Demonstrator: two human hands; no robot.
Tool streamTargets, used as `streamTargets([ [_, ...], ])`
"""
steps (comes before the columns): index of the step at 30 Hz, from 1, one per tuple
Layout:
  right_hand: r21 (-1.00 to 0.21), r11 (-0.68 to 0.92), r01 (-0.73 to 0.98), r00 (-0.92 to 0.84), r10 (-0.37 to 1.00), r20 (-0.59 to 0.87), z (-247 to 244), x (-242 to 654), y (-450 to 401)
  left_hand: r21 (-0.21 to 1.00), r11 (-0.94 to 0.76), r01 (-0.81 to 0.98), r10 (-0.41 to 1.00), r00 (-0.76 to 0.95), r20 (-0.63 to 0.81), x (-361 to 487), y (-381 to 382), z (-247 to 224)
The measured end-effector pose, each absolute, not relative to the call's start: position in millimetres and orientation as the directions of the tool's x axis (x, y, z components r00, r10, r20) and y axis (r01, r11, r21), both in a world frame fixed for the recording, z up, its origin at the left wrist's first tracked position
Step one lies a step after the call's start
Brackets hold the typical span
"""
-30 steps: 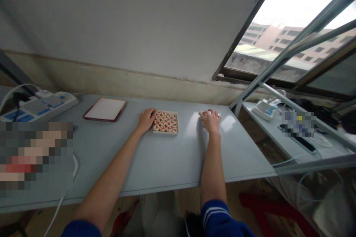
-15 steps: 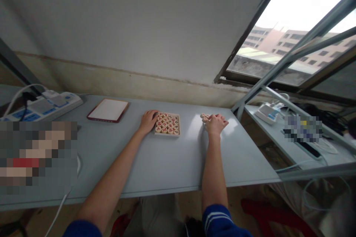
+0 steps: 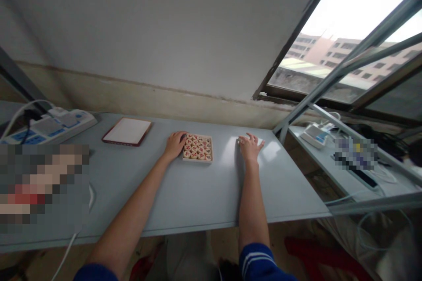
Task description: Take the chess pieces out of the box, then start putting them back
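Note:
A shallow pale box (image 3: 197, 161) holds several round wooden pieces (image 3: 194, 149) in rows, marked with red or dark characters. My left hand (image 3: 175, 144) rests against the box's left edge, its fingers bent around the upper left corner; a small dark patch shows by the fingertips. To the right of the box, my right hand (image 3: 250, 145) is over the table with its fingers spread. Something small and pale shows by its left fingertips, too small to tell whether it is a piece. Whatever lies beneath the palm is hidden.
A flat white-topped case (image 3: 127, 131) with a dark red edge lies left of the box. A power strip (image 3: 70, 123) with cables sits at the far left. Metal frame bars (image 3: 298, 114) rise at the right, beside a second table (image 3: 349, 173).
My right hand has spread its fingers and shifted slightly left. The loose wooden pieces seen beside it earlier no longer show clearly. My left hand stays at the box.

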State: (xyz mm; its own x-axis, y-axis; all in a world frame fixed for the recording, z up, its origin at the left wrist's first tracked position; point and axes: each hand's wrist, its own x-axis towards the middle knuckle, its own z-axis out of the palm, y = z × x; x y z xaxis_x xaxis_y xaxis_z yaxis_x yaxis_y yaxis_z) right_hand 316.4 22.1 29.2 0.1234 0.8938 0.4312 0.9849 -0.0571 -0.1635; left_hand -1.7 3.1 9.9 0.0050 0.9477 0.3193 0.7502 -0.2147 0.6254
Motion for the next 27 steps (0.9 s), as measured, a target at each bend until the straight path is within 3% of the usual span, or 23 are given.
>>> streamTargets([
  [3,-0.249,-0.037,0.968,0.146,0.888,0.436,38.7,309.4,23.3,0.626,-0.222,0.747,0.944,0.004,0.331,-2.0,2.8,10.3],
  [5,-0.353,0.069,0.933,0.097,0.896,0.433,49.9,296.3,24.1,0.627,-0.224,0.746,0.944,0.005,0.331,-2.1,2.8,10.2],
  [9,-0.482,0.514,0.709,-0.387,0.856,0.342,70.9,253.7,17.0,0.623,-0.230,0.748,0.943,0.012,0.333,-2.1,3.0,9.9],
  [12,-0.457,0.639,0.618,-0.625,0.752,0.207,75.8,223.9,3.7,0.633,-0.224,0.741,0.945,0.006,0.328,-2.1,2.7,10.0],
  [16,-0.415,0.641,0.646,-0.638,0.752,0.166,71.3,207.7,-9.1,0.636,-0.227,0.737,0.940,-0.004,0.340,-2.2,2.6,9.2],
  [27,-0.382,0.557,0.737,-0.460,0.828,0.319,60.0,223.0,-10.6,0.618,-0.256,0.743,0.926,0.006,0.377,-4.0,7.4,2.7],
])
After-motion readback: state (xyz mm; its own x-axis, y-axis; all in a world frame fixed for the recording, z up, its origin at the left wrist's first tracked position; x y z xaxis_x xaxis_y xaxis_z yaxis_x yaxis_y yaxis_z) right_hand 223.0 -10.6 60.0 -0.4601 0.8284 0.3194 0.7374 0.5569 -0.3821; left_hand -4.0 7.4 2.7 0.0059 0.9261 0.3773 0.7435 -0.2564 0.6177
